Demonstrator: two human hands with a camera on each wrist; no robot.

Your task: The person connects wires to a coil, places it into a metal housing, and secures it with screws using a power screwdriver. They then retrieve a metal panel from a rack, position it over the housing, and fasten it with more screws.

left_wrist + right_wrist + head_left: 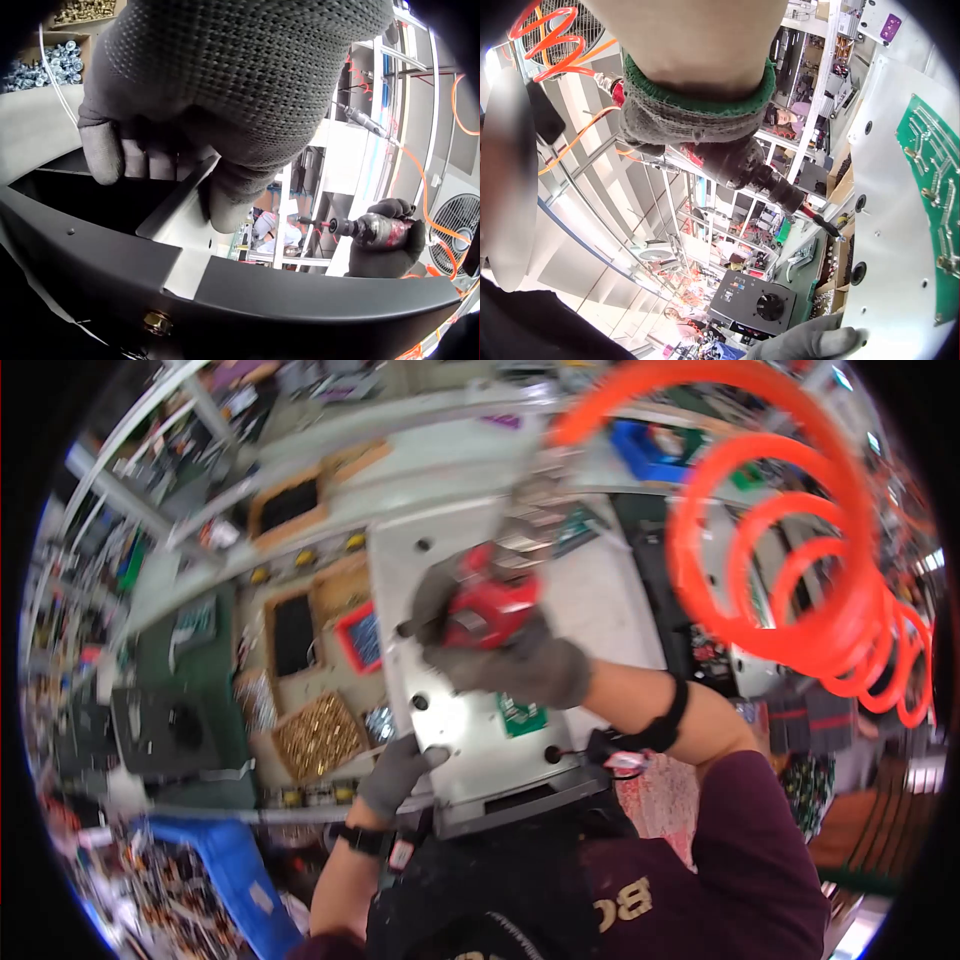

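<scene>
A red and black power driver (490,600) is gripped in my gloved right hand (510,660), above a white metal panel (445,730). In the right wrist view the driver's bit (826,225) points toward the panel's edge, apart from it. A green circuit board (521,714) lies on the panel. My gloved left hand (396,775) is at the panel's near left edge. In the left wrist view the left hand's fingers (229,202) pinch a thin metal flange (180,202) beside a dark frame (315,292).
An orange coiled hose (700,560) hangs at the right. Left of the panel are a box of brass parts (320,738), a red bin (362,637) and a tray of black parts (294,634). A black unit with a fan (165,730) sits farther left. A blue bin (235,880) stands below.
</scene>
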